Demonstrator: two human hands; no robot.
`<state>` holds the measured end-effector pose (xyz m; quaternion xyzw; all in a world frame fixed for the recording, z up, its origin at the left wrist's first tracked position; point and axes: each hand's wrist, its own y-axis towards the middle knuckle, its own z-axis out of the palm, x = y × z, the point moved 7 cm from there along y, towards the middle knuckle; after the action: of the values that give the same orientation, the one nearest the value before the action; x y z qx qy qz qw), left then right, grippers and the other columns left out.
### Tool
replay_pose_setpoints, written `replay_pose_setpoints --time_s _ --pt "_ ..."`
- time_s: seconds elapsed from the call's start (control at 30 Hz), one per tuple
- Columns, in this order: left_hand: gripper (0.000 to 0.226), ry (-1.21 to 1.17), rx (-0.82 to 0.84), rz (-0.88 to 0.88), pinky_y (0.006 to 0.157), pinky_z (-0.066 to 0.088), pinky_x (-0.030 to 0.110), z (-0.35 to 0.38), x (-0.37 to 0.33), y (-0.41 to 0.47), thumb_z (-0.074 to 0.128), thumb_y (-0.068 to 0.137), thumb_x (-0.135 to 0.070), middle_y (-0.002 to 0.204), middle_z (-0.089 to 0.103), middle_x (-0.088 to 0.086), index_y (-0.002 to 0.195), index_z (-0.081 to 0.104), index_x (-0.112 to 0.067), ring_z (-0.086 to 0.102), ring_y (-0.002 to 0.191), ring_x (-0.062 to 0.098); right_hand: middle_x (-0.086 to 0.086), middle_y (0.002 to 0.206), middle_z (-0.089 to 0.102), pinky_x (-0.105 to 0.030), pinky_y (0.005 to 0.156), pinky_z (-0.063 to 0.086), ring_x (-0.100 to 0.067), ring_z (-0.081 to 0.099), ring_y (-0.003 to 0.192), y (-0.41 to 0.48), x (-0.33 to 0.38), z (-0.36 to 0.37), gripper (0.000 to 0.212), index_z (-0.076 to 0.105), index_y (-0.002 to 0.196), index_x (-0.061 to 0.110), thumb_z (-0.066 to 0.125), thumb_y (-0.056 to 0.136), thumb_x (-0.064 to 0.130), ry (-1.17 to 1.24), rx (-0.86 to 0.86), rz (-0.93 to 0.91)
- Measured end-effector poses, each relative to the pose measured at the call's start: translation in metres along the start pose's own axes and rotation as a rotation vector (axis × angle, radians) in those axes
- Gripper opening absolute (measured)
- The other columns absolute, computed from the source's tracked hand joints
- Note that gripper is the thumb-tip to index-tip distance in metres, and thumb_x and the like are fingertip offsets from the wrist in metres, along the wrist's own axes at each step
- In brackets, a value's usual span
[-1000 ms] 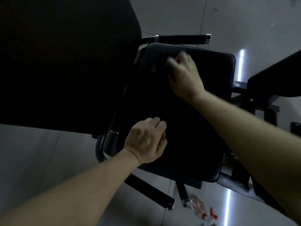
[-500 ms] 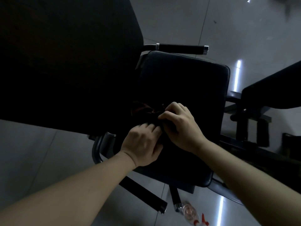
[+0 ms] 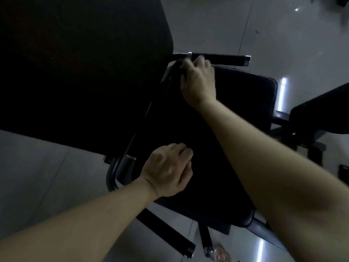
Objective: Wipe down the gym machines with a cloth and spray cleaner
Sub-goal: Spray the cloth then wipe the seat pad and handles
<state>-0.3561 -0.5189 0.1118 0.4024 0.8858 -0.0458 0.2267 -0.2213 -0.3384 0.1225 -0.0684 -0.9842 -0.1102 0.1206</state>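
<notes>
A black padded seat [image 3: 245, 110] of a gym machine lies below me, with a large dark back pad [image 3: 75, 72] to its left. My right hand [image 3: 198, 82] is at the seat's far left corner, fingers curled over a dark cloth [image 3: 176, 69] that barely shows against the padding. Just beyond it runs a black handle bar [image 3: 226, 58] with chrome ends. My left hand [image 3: 168, 171] rests on the seat's near left part with loosely curled fingers and holds nothing. The spray bottle [image 3: 220, 255], clear with a red trigger, lies on the floor under the seat's near edge.
Another black handle [image 3: 166, 231] and a strap [image 3: 204, 237] stick out below the seat. A second dark machine [image 3: 321, 114] stands close on the right. Glossy grey floor tiles [image 3: 283, 35] surround the machines.
My right hand has swept the cloth from the seat's near middle, beside my left hand, out to the far left corner. My left hand has stayed on the seat.
</notes>
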Motion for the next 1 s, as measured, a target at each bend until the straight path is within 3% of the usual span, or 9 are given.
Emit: replay_pose_setpoints --time_s 0.1,0.17,0.27,0.33,0.47,0.57,0.67,0.87,1.0 --pt "0.030 0.038 0.052 -0.032 0.060 0.033 0.028 0.000 0.002 0.000 0.044 0.092 -0.033 0.082 0.062 0.008 0.095 0.065 -0.012 0.058 0.066 0.027 -0.011 0.101 0.056 -0.040 0.078 0.042 -0.034 0.054 0.094 -0.087 0.032 -0.016 0.025 0.069 0.105 0.020 0.057 0.084 0.028 0.212 0.180 -0.243" --pt "0.031 0.090 0.086 -0.011 0.059 0.029 0.028 0.001 -0.001 -0.001 0.044 0.089 -0.035 0.077 0.063 0.008 0.091 0.067 -0.014 0.058 0.062 0.028 -0.005 0.100 0.057 -0.037 0.079 0.043 -0.028 0.054 0.095 -0.128 0.041 -0.022 0.021 0.072 0.102 0.023 0.060 0.086 0.030 0.299 0.319 -0.387" --pt "0.024 0.055 0.077 -0.022 0.058 0.025 0.028 -0.002 -0.001 0.000 0.045 0.089 -0.034 0.076 0.060 0.005 0.090 0.061 -0.016 0.054 0.058 0.025 -0.006 0.098 0.055 -0.039 0.078 0.041 -0.029 0.052 0.096 -0.109 0.044 -0.015 0.019 0.070 0.101 0.024 0.061 0.087 0.034 0.205 0.349 -0.519" --pt "0.021 0.029 0.032 -0.022 0.058 0.024 0.028 -0.003 -0.001 0.001 0.046 0.091 -0.032 0.077 0.057 0.004 0.088 0.059 -0.015 0.050 0.058 0.023 -0.012 0.103 0.056 -0.042 0.080 0.040 -0.035 0.053 0.099 -0.066 0.046 -0.002 0.023 0.066 0.103 0.021 0.058 0.089 0.037 0.071 0.237 -0.514" --pt "0.015 -0.018 -0.026 0.014 0.056 0.030 0.030 -0.001 0.001 0.001 0.049 0.093 -0.028 0.080 0.051 0.002 0.087 0.053 -0.015 0.044 0.065 0.018 -0.017 0.127 0.054 -0.046 0.097 0.037 -0.037 0.048 0.119 0.029 0.022 0.015 0.035 0.058 0.120 0.012 0.043 0.099 0.037 -0.132 0.061 -0.188" --pt "0.015 0.012 -0.026 0.015 0.057 0.031 0.030 0.000 0.001 0.001 0.047 0.094 -0.028 0.081 0.050 0.002 0.089 0.052 -0.015 0.044 0.065 0.018 -0.012 0.128 0.052 -0.042 0.099 0.037 -0.033 0.047 0.120 0.052 0.012 0.018 0.031 0.053 0.122 0.016 0.045 0.099 0.035 -0.121 0.003 -0.021" --pt "0.018 -0.008 -0.020 0.001 0.058 0.030 0.029 -0.002 0.001 0.000 0.047 0.094 -0.028 0.080 0.053 0.003 0.089 0.056 -0.013 0.048 0.064 0.021 -0.012 0.123 0.055 -0.044 0.095 0.041 -0.034 0.051 0.114 0.011 0.021 0.009 0.029 0.057 0.118 0.017 0.050 0.096 0.035 -0.018 0.019 -0.071" --pt "0.028 0.037 0.039 -0.042 0.059 0.038 0.030 -0.002 0.000 -0.002 0.049 0.085 -0.036 0.080 0.061 0.005 0.093 0.063 -0.013 0.058 0.066 0.027 -0.011 0.101 0.053 -0.046 0.082 0.045 -0.032 0.053 0.094 -0.173 -0.005 -0.060 0.025 0.059 0.104 0.010 0.050 0.096 0.031 0.035 0.217 -0.339" --pt "0.020 0.014 -0.013 -0.030 0.057 0.031 0.030 -0.003 0.000 -0.001 0.051 0.089 -0.030 0.076 0.057 0.004 0.089 0.061 -0.013 0.052 0.064 0.024 -0.017 0.103 0.053 -0.048 0.079 0.043 -0.037 0.052 0.093 -0.145 -0.033 -0.059 0.031 0.057 0.111 0.008 0.046 0.095 0.032 -0.088 0.143 -0.324"
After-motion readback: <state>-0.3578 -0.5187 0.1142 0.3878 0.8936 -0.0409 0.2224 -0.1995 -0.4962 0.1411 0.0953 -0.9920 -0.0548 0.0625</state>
